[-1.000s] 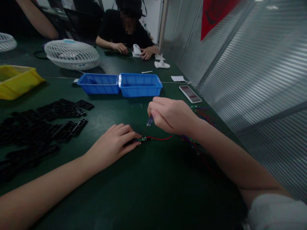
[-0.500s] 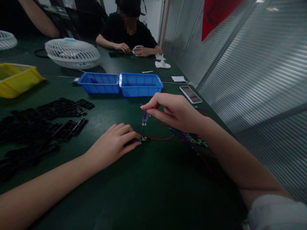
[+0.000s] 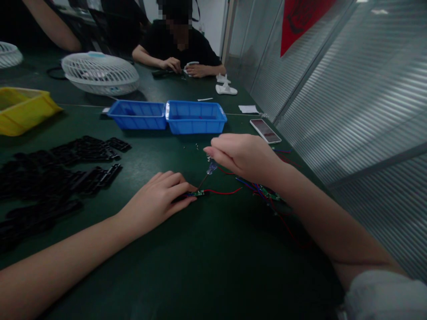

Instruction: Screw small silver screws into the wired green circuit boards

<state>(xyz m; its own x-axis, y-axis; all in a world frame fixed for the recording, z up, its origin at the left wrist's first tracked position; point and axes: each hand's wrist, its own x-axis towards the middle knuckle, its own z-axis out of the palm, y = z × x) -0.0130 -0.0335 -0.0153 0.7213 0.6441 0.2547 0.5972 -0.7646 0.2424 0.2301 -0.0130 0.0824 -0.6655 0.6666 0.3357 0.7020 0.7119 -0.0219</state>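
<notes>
My left hand (image 3: 156, 200) lies on the dark green table (image 3: 207, 266), fingers pressed down on a small black part with a tiny green circuit board (image 3: 199, 193) at its end. A red wire (image 3: 223, 192) runs right from the board. My right hand (image 3: 243, 156) is closed round the handle of a small screwdriver (image 3: 208, 171), whose tip slants down to the board.
A tangle of red and blue wires with more boards (image 3: 270, 195) lies under my right forearm. Black plastic parts (image 3: 60, 173) spread at left. Two blue bins (image 3: 167, 116), a yellow bin (image 3: 20, 111), a white fan grille (image 3: 100, 73) and a phone (image 3: 265, 130) sit beyond. A person works at the far end.
My right hand first lifted to pinch the screwdriver top with the tool upright, then closed round the handle again, tilting it. My left hand has stayed on the part.
</notes>
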